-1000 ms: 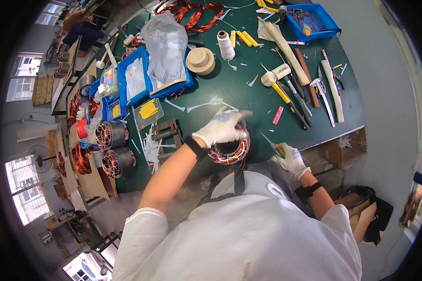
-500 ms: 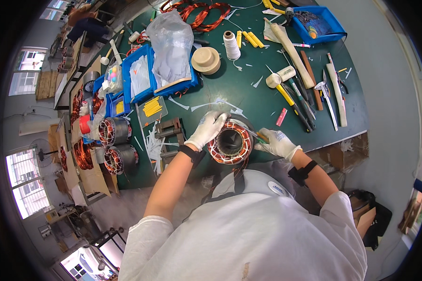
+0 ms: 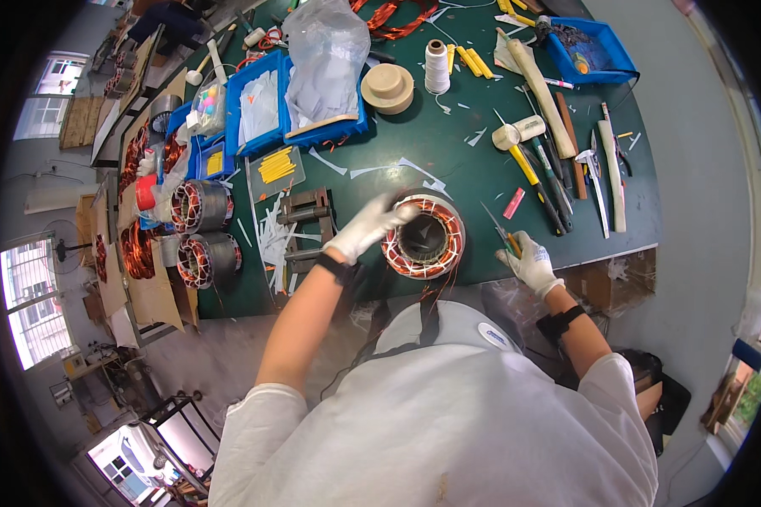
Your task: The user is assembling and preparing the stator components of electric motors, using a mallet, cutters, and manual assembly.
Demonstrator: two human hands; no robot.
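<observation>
A motor stator (image 3: 424, 237) stands near the front edge of the green workbench, its ring of copper windings laced with white cord facing up. My gloved left hand (image 3: 369, 226) is at the stator's left side, fingers stretched over the upper rim and a little blurred; it grips nothing I can see. To the right of the stator and apart from it, my gloved right hand (image 3: 533, 264) is closed around a slim pointed metal tool (image 3: 500, 226) with an orange and green handle. Its tip points up and to the left. Copper leads hang from the stator's near side.
Two more wound stators (image 3: 208, 259) sit on the left. Behind are blue bins (image 3: 254, 114), a thread spool (image 3: 436, 72) and a beige flanged disc (image 3: 387, 89). Mallets (image 3: 530, 128), calipers (image 3: 594, 182) and a red piece (image 3: 513, 204) lie right. A metal fixture (image 3: 307, 221) stands left among paper strips.
My right hand has drawn away to the right from the stator with the pointed tool. My left hand's grip on the rim has loosened, its fingers now spread. The view has shifted slightly.
</observation>
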